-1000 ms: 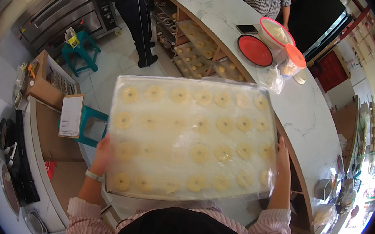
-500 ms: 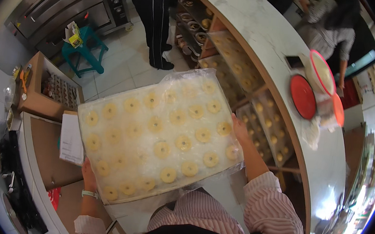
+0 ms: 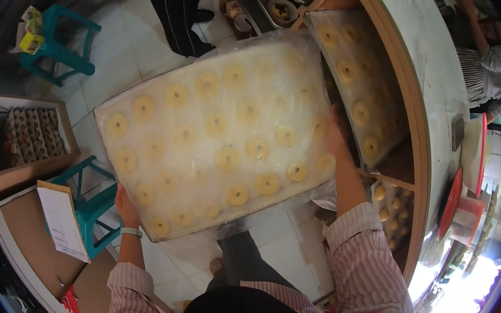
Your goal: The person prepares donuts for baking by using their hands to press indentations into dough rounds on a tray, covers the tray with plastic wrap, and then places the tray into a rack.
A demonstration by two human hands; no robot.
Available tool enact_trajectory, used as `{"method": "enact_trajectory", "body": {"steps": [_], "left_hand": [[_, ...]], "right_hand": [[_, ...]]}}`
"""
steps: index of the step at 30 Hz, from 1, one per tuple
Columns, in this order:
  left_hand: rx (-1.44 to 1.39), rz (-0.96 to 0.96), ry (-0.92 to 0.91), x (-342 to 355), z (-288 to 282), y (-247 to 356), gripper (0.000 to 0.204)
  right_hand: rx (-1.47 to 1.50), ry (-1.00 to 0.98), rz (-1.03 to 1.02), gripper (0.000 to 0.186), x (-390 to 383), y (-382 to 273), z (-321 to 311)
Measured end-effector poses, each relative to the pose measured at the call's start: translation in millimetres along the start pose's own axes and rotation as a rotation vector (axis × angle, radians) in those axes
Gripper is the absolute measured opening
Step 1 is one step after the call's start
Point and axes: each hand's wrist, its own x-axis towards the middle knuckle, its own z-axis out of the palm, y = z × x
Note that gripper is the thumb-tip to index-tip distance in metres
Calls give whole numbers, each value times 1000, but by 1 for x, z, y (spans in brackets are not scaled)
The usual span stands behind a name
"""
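Between my two hands is a large baking tray (image 3: 196, 178) covered with clear plastic film, tilted with its right side farther away. Under the film lie rows of pale ring-shaped dough pieces (image 3: 237, 194). My left hand (image 3: 127, 206) grips the tray's near left edge, a pale band at its wrist. My right hand (image 3: 339, 135) is closed on the right edge, with its fingers partly hidden by the tray. Just beyond that hand, another film-covered tray of dough rings (image 3: 362, 112) sits in the wooden shelf under the counter.
A curved marble counter (image 3: 421, 70) runs along the right, with a red lid (image 3: 450, 205) on it. Teal stools (image 3: 60, 45) and a box of egg trays (image 3: 30, 136) stand at left. A person in dark trousers (image 3: 177, 8) stands ahead; another person (image 3: 491, 72) is across the counter.
I have moved forward with the tray, closer to the shelf. The tray's far right corner is now near the shelf opening. Both hands keep their grip.
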Motion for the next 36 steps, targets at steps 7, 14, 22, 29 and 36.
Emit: {"method": "enact_trajectory", "body": {"steps": [7,14,22,29,36], "left_hand": [[-15,-42,-11,9,54,-21,50],[-35,-85,5,-4,98,-39,48],[-71,-115,-47,-64,206,-52,46],[-59,-244,-531,-76,326,-29,59],[18,-57,-925,-54,402,-36,50]], "right_hand": [[-17,279,-231,72,47,23,2],[8,251,-99,68,50,0,2],[-88,333,-474,48,-44,18,1],[296,-697,-561,9,-250,61,42],[503,-141,-47,48,-147,91,85]]}}
